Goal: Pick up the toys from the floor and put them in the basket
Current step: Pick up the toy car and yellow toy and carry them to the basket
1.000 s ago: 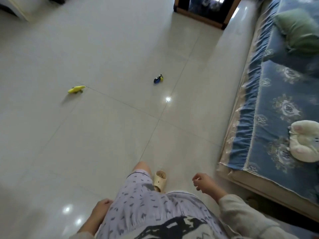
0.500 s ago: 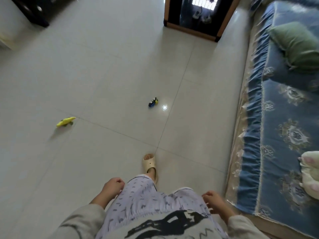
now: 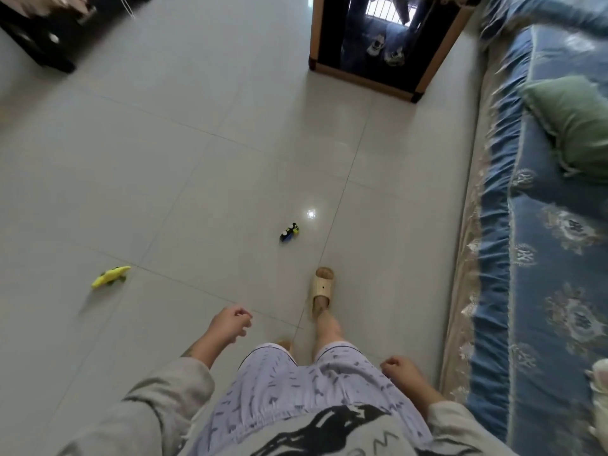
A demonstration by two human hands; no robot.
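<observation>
Closing in on the small blue-and-yellow toy car point(image 3: 289, 232) on the pale tiled floor point(image 3: 197, 159), nearer than a second ago. Left hand point(image 3: 232, 322) and right hand point(image 3: 396, 365) apart, loosely curled, empty. Yellow-green toy lizard point(image 3: 110, 276) left of the car. Basket unseen.

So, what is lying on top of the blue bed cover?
On the blue bed cover lies a green pillow; a white plush thing shows at the frame edge. What is under them is hidden.
</observation>
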